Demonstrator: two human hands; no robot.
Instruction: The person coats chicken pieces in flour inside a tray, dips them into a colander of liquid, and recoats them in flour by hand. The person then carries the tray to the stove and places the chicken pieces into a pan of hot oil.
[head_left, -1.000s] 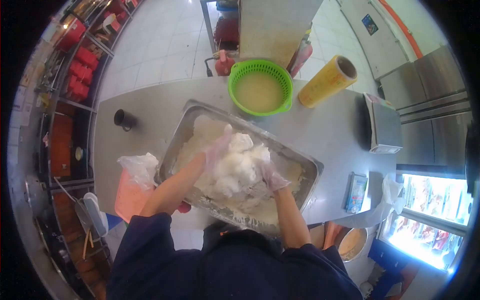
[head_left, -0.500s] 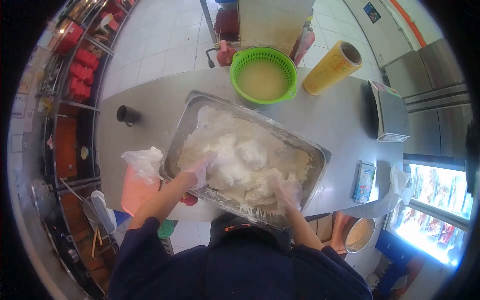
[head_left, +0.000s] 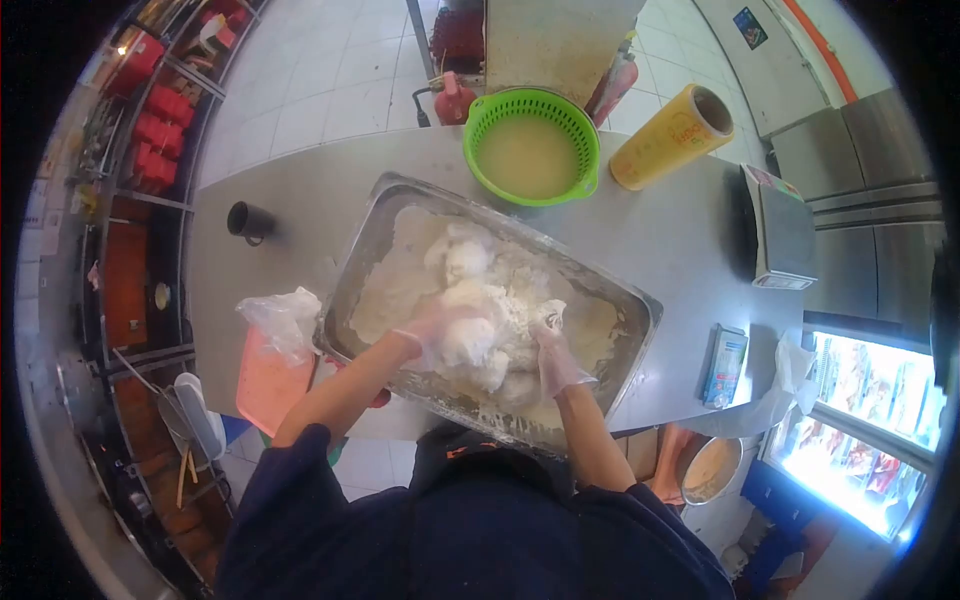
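A large metal tray [head_left: 640, 330] holds white powder and several powder-coated pieces [head_left: 468, 260]. My left hand [head_left: 435, 330], in a clear plastic glove, is in the powder at the left of the heap, its fingers smeared by motion and partly hidden by white powder. On the heap's right side, my gloved right hand [head_left: 556, 358] has its fingers against a coated piece [head_left: 550, 314]. White powder hides parts of its fingers, so its grip is unclear. More coated pieces lie between the two hands.
Behind the tray are a green basket [head_left: 590, 185] with pale liquid and a yellow film roll [head_left: 665, 140]. A dark mug [head_left: 250, 221] and a pink container [head_left: 268, 385] are left. A scale [head_left: 785, 230] and a blue-white packet [head_left: 725, 365] lie right.
My hands first moved down and apart to the heap's sides, then back up and inward. The coated pieces between them have shifted.
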